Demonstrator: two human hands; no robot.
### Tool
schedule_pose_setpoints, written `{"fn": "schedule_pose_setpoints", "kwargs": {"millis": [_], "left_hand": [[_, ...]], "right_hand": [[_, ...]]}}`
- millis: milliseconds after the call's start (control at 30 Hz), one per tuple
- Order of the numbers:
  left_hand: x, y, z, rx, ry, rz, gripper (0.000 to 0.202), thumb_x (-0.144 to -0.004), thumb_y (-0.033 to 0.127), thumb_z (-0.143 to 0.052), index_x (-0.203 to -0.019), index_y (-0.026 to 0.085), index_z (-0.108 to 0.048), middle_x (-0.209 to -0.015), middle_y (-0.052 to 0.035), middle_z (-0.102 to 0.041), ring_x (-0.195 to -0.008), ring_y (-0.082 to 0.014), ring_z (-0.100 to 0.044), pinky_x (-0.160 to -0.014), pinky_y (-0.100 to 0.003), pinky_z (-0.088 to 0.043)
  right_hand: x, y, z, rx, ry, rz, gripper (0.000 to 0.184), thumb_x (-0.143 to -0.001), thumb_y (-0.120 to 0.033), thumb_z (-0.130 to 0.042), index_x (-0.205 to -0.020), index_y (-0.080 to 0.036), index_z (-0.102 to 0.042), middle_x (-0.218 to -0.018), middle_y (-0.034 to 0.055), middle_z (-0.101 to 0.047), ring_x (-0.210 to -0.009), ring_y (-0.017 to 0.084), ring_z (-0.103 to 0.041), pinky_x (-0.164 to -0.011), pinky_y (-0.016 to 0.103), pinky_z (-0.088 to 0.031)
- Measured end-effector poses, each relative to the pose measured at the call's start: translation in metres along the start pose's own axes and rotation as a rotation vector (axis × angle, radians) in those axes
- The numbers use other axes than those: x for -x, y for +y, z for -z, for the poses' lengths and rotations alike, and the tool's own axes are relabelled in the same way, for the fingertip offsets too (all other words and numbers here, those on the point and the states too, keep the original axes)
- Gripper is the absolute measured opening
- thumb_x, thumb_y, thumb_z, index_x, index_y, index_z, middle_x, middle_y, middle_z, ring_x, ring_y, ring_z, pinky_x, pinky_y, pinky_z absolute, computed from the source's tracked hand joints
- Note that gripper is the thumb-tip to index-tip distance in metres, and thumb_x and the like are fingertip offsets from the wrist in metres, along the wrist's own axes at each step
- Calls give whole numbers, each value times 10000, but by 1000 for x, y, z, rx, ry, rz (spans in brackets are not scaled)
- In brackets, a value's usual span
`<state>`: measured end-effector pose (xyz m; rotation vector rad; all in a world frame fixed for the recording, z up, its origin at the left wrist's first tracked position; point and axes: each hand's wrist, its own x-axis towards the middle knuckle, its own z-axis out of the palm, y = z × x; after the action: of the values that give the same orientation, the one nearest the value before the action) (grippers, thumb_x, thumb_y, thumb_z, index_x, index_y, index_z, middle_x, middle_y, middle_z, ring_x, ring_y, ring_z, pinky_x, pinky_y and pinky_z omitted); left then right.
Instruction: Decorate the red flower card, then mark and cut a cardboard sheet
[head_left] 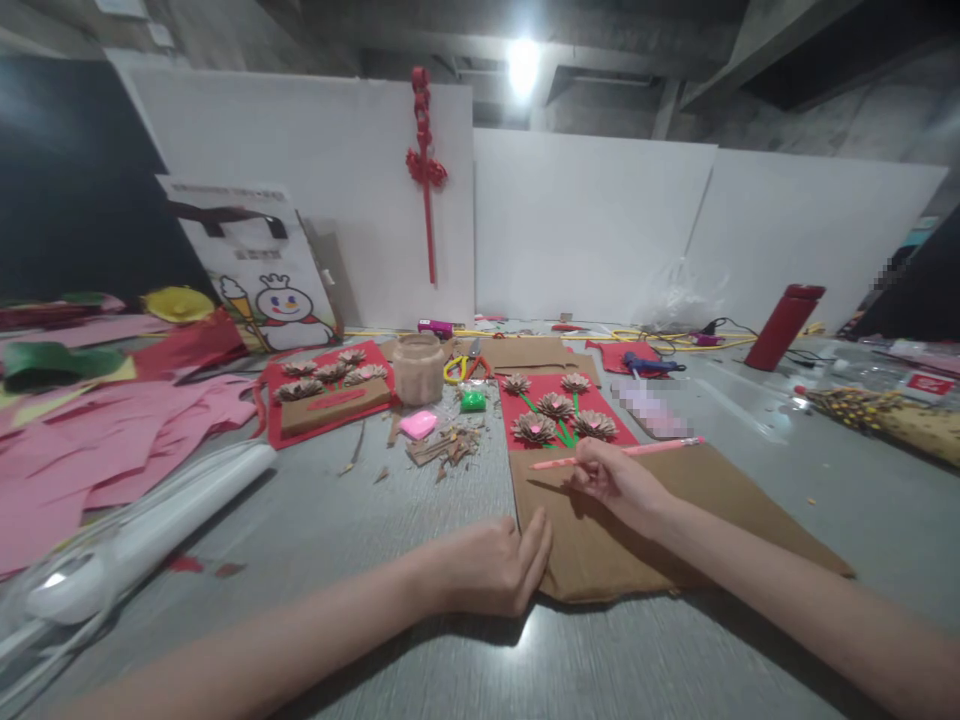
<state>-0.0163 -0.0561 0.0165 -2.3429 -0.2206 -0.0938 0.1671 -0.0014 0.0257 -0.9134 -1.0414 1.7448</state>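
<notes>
A pink pencil [660, 447] is pinched in my right hand [611, 480], its tip low over the upper left part of a brown cardboard sheet [637, 540] and its eraser end pointing right. At the sheet's lower left edge, my left hand [502, 565] is closed, with its fingers on the cardboard; part of the grip is hidden. Just beyond the sheet, a red panel [510, 400] carries several brown paper flowers [556, 405] with green stems, and the cardboard meets or overlaps its near edge.
To the left stand a second red flower piece [300, 440], a round brown jar [418, 368], scissors [466, 366], clay packets [418, 425] and cardboard scraps [444, 450]. A white glue gun or similar corded tool [165, 520] lies nearer. A red bottle [784, 328] stands at right.
</notes>
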Motion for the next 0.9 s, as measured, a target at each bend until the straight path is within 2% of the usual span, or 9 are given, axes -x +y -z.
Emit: {"fn": "schedule_pose_setpoints", "kwargs": {"millis": [100,200,300,433,700,900], "left_hand": [[0,0,-1,8,-7,-5,339,-752,42,-284,-988,-65,-503,-941,-282,-561,-548,-179,-598,-376,-251,-405],[0,0,-1,5,-4,-9,340,-745,37,-289,-988,-68,-502,-945,-285,-557,-541,-182,-597,-374,-255,-407],[1,0,-2,-5,-7,-11,341,-746,41,-287,-986,-63,-505,-939,-285,-559,-540,-187,-596,-369,-257,-406],[1,0,-3,-4,-8,-14,341,-744,42,-283,-977,-62,-508,-937,-287,-559,-532,-192,-594,-368,-265,-408],[1,1,-4,42,8,11,331,-743,30,-283,-977,-64,-498,-920,-289,-565,-593,-199,-606,-386,-261,-415],[1,1,-5,8,-36,-17,342,-748,39,-283,-998,-61,-494,-960,-279,-554,-605,-210,-605,-390,-269,-422]], "right_hand": [[1,1,0,25,3,22,91,-587,-146,-590,-614,-161,-504,-552,-49,-489,-523,51,-482,-586,191,-397],[2,4,-2,44,32,49,146,-582,-168,-615,-705,-158,-537,-640,-16,-545,-604,73,-518,-620,204,-401],[3,7,-4,88,58,120,119,-612,-227,-596,-654,-155,-510,-552,-34,-505,-540,65,-481,-564,203,-382],[3,10,-6,252,95,204,123,-644,-234,-537,-586,-155,-462,-439,-56,-439,-428,53,-382,-436,191,-282],[3,12,-5,420,106,177,94,-639,-221,-494,-579,-158,-459,-439,-41,-476,-421,63,-387,-439,192,-281],[2,11,-7,478,98,159,55,-622,-206,-487,-588,-166,-471,-440,-41,-488,-413,69,-391,-426,195,-280]]}}
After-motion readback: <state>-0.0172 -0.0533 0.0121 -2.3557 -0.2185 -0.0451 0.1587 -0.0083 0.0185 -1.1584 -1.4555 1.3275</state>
